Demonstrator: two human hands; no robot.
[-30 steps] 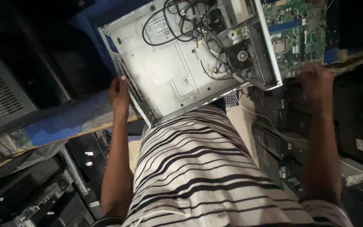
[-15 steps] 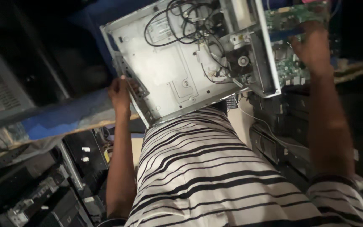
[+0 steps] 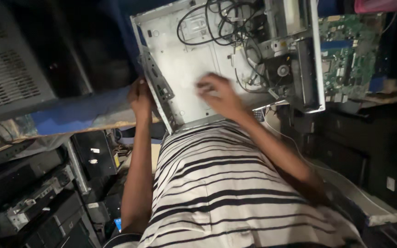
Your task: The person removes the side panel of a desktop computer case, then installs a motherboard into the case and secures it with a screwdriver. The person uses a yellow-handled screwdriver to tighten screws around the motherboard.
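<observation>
2 hands share the open computer case (image 3: pixel 184 78): my left hand (image 3: pixel 139 98) clamps its side wall steady, my right hand (image 3: pixel 219 94) rests flat, fingers spread, inside.

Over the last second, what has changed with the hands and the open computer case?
The right hand left the green circuit board beside the case and now lies, blurred, over the bare metal floor inside the open computer case. The board stays on the bench. The left hand still holds the case's near edge; the black cables are unchanged.
</observation>
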